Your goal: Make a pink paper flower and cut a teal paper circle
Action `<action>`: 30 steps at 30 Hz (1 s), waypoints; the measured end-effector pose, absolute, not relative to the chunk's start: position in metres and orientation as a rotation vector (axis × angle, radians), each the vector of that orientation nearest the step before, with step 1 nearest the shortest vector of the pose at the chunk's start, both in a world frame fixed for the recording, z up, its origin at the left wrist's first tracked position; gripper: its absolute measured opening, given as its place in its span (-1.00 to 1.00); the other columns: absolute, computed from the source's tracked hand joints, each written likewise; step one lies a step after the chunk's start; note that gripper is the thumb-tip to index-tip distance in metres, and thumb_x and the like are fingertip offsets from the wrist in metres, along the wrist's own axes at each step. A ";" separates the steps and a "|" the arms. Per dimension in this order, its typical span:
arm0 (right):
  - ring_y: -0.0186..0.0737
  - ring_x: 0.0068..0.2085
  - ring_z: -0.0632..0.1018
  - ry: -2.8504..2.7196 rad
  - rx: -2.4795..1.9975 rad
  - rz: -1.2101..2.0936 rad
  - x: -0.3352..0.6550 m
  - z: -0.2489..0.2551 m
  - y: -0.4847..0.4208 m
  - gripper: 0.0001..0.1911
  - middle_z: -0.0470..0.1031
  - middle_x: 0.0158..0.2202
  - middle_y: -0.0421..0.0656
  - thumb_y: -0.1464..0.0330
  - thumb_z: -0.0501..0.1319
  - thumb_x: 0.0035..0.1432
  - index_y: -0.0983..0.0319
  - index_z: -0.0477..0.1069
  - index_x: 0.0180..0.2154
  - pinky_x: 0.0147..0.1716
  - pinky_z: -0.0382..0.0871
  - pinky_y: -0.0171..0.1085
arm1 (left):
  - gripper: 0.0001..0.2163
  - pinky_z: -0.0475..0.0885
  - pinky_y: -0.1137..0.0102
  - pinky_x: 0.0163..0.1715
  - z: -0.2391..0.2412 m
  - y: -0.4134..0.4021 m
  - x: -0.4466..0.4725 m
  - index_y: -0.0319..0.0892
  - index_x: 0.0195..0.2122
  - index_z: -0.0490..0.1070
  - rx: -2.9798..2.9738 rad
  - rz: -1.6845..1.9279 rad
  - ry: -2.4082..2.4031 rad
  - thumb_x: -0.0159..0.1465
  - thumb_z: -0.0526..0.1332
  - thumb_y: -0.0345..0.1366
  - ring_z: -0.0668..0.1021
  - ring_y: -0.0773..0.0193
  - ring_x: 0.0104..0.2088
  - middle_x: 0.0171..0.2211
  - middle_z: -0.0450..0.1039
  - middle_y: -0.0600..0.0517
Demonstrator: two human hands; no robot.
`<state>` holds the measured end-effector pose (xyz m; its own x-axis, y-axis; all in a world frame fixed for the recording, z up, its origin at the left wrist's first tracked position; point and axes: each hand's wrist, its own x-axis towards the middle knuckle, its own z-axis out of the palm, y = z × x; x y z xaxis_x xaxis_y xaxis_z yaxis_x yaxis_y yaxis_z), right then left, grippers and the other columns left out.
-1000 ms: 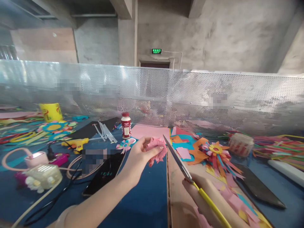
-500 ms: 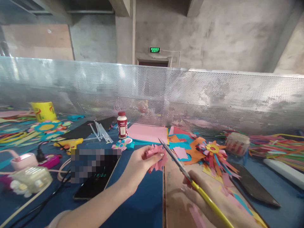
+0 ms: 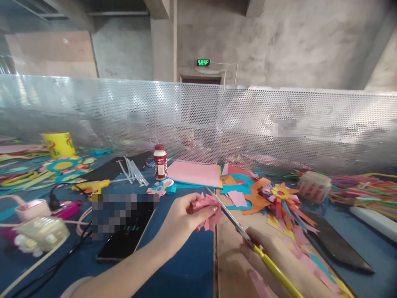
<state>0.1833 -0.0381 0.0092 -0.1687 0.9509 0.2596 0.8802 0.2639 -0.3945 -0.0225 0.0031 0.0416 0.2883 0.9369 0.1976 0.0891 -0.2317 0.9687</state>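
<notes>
The person's left hand reaches in over the middle of the table, its grip pinching a ruffled pink paper piece between thumb and fingers, held up above the surface. From the near right comes the right hand, its grip closed around the yellow handles of a pair of scissors. The blades lie close together and slant toward the far left, passing along the right edge of the pink paper piece; whether they touch it cannot be told. Beyond the hands, a pink sheet lies flat, with a red-capped bottle standing upright near its left end and a small paper flower near the foot of the bottle. To the left of the left hand a black phone rests on the table, partly hidden by a pixelated patch, with a yellow glue gun and clear sticks farther off. A yellow tub stands at the far left. On the right, a larger, many-coloured paper flower sits among paper scraps, near a dark flat slab and a striped container. Coloured strips pile up at the far right, and a perforated metal panel runs across the far side.
</notes>
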 end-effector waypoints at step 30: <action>-0.32 -0.62 0.39 -2.097 -1.628 0.055 0.181 0.015 -0.046 -0.73 0.36 -0.70 -0.27 0.29 0.03 0.06 0.17 0.29 -0.63 -0.66 0.13 -0.37 | -0.72 0.10 0.40 -0.59 0.044 0.005 -0.024 -0.25 -0.47 0.35 1.645 1.010 0.940 0.15 0.17 -0.09 0.33 0.38 -0.60 -0.59 0.37 0.01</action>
